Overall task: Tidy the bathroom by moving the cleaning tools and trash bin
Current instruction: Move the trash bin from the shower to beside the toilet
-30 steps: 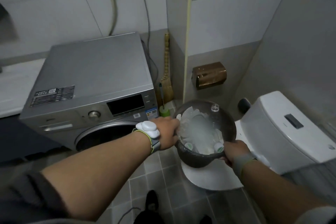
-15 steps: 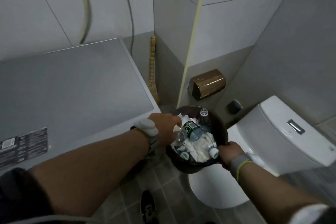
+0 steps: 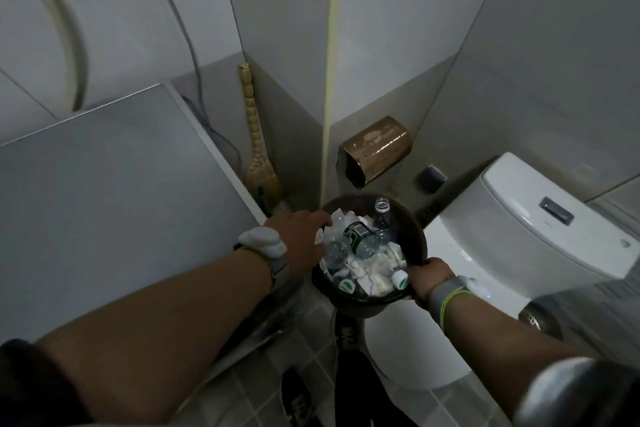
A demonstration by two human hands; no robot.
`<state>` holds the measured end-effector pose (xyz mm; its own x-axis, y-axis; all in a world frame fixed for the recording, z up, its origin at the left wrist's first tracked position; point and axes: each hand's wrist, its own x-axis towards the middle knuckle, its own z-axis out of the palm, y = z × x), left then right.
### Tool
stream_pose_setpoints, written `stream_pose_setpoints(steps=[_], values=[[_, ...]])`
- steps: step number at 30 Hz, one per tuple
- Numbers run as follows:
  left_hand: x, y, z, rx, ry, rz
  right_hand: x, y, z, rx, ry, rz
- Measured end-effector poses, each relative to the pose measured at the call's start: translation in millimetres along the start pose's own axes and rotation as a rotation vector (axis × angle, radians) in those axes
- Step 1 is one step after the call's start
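Both hands hold the dark trash bin [image 3: 414, 236] by its rim: left hand [image 3: 301, 241] curled over the left edge, right hand [image 3: 427, 276] gripping the near-right edge. The bin hangs between the washing machine [image 3: 114, 191] and toilet [image 3: 519, 229], above the floor, full of bottles and tissue.

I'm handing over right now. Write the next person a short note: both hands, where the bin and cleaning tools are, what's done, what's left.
Left hand grips the trash bin at its left rim; right hand grips the near right rim.
The bin is held up off the floor, between the washing machine and the toilet, full of bottles and tissue.
The straw broom leans in the corner behind the machine, untouched.
Done: bin picked up. Left: set it down in its place, then move the broom.
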<state>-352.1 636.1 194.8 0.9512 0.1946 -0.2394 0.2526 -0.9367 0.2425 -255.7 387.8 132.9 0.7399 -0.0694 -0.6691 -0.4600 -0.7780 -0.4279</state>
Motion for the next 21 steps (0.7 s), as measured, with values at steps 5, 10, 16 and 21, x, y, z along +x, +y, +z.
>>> stream_pose_setpoints(steps=[5, 10, 16, 21], values=[[40, 3, 2, 0.044, -0.056, 0.011, 68, -4, 13, -0.074, -0.064, 0.034], [68, 1, 7, 0.021, -0.147, 0.002, 72, -40, 9, -0.079, -0.172, -0.005], [93, 13, 18, -0.046, -0.244, 0.045, 106, -30, 34, 0.076, -0.122, 0.082], [114, 7, 36, -0.053, -0.339, 0.107, 123, -9, 69, 0.134, -0.064, 0.205]])
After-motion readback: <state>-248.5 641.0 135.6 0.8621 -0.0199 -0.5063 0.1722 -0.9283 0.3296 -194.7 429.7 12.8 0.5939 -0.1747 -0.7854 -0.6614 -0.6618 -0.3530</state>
